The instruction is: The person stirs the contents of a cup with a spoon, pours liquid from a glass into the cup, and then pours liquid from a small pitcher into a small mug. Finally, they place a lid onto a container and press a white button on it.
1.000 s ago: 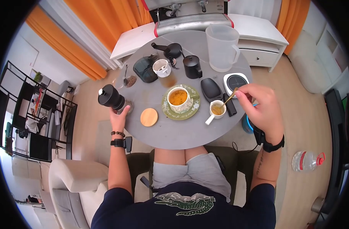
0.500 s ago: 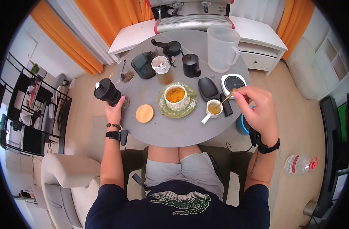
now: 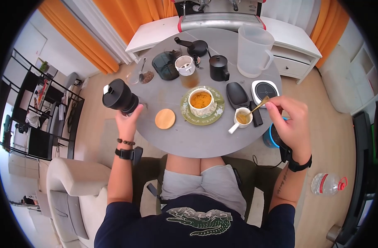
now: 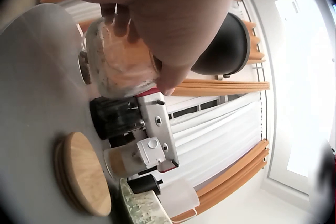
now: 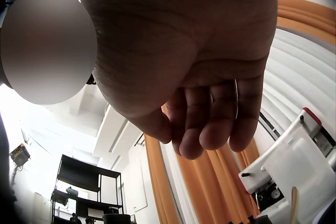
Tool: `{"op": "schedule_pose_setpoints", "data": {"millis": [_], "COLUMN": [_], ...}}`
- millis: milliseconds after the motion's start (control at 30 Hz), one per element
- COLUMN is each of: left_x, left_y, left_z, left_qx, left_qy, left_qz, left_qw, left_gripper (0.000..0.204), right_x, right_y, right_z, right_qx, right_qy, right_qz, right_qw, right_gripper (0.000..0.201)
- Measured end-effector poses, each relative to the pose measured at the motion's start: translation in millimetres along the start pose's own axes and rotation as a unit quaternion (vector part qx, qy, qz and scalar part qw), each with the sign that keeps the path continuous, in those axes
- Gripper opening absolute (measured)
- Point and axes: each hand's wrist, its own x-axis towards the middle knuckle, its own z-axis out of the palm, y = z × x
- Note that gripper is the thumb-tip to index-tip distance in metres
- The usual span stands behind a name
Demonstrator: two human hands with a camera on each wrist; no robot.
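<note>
My left hand (image 3: pixel 127 124) grips a black hand coffee grinder (image 3: pixel 117 95) at the table's left edge, tilted leftward. Its clear glass jar (image 4: pixel 118 66) shows below the fingers in the left wrist view. My right hand (image 3: pixel 291 124) pinches a gold spoon (image 3: pixel 259 106) between thumb and forefinger. The spoon's lower end is inside a small white handled cup (image 3: pixel 242 118) with yellowish liquid. Left of it, a patterned cup (image 3: pixel 202 109) of orange-brown liquid stands on a green saucer (image 3: pixel 191 118). A round wooden lid (image 3: pixel 165 119) lies between this saucer and my left hand.
Behind the cups on the grey table (image 3: pixel 176 142) stand a black pot (image 3: pixel 218 68), a white-topped brewer (image 3: pixel 185 68), a dark clear container (image 3: pixel 165 66) and a large plastic jug (image 3: pixel 253 51). A black tray (image 3: pixel 237 95) and a white scale (image 3: pixel 265 91) sit at the right.
The grinder has shifted slightly left and up relative to the table, in my left hand's grip. My right hand keeps the spoon in the small cup, with only slight movement. The head view shifts.
</note>
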Motion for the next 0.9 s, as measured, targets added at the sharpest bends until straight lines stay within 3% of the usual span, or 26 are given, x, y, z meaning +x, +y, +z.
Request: {"op": "schedule_pose_setpoints", "data": {"millis": [133,200,300,367,433,500,633,733,900], "left_x": [-35.6,-54.0,-86.3,-103.1,-109.8,-112.4,-115.1,-118.9,-118.6], "left_y": [37.5,50.5,72.0,79.8,73.5,64.6,67.2,55.2,46.0], "left_z": [13.6,22.5,43.1,52.7,57.4,60.3,71.0,73.0,80.4], "left_qx": [-0.037,-0.048,-0.093,-0.164,-0.148,-0.082,-0.088,-0.074,-0.112], "left_qy": [-0.06,-0.162,-0.202,-0.249,-0.265,-0.347,-0.334,-0.333,-0.327], "left_qz": [0.006,-0.007,-0.017,-0.076,-0.055,-0.061,-0.019,-0.038,-0.034], "left_qw": [0.997,0.986,0.975,0.952,0.951,0.932,0.938,0.939,0.938], "left_gripper": [0.057,0.059,0.061,0.062,0.063,0.064,0.065,0.073,0.082], "right_x": [0.4,0.7,0.7,-0.3,-2.5,-4.0,-5.0,-5.5,3.5], "right_y": [-6.1,-10.0,-19.5,-26.9,-33.7,-43.0,-65.9,-81.9,-103.9], "right_z": [3.7,6.9,11.6,18.3,26.7,35.1,53.6,71.0,108.7], "right_qx": [-0.015,-0.013,-0.007,-0.001,0.036,0.041,0.072,0.121,0.141], "right_qy": [-0.016,-0.026,-0.05,-0.066,-0.073,-0.097,-0.135,-0.131,-0.111], "right_qz": [0.002,-0.005,-0.012,-0.015,-0.024,-0.031,-0.056,-0.041,-0.078], "right_qw": [1.0,1.0,0.999,0.998,0.996,0.994,0.987,0.983,0.981], "right_gripper": [0.009,0.008,0.007,0.007,0.006,0.008,0.029,0.044,0.05]}}
